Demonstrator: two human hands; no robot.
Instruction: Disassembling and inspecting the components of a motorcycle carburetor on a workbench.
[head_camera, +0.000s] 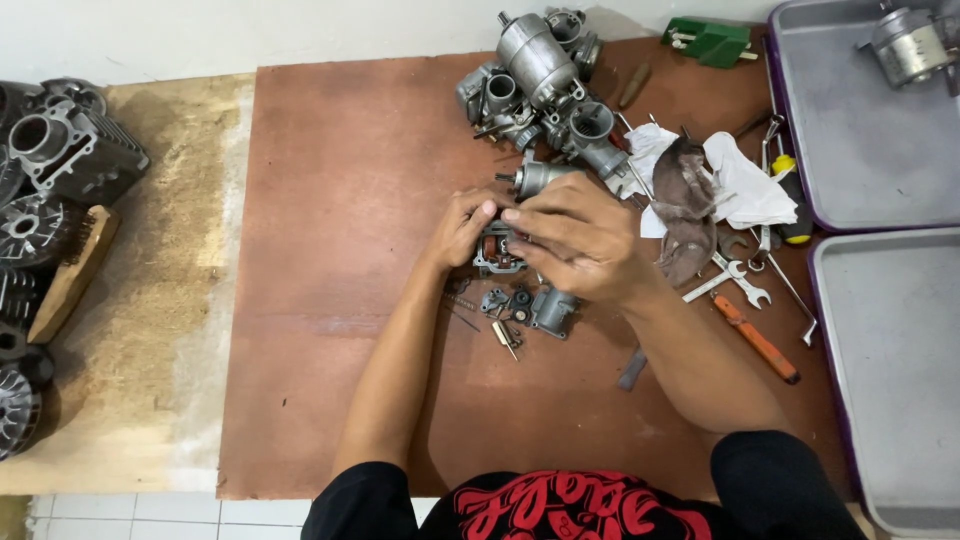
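Both my hands meet over a small grey metal carburetor body (493, 252) resting on the brown board (340, 300). My left hand (462, 227) grips its left side with the fingers curled. My right hand (575, 238) covers its top and right side, fingertips pinching at the top. Most of the part is hidden under my fingers. Just in front lie small loose parts (505, 305) and a grey float bowl (555, 310).
Several carburetors (540, 90) are piled at the back. A dirty rag (700, 190), wrenches (735, 278) and an orange-handled screwdriver (760, 342) lie at right. Two grey trays (880, 330) stand at far right. Engine cylinders (55, 150) sit at left.
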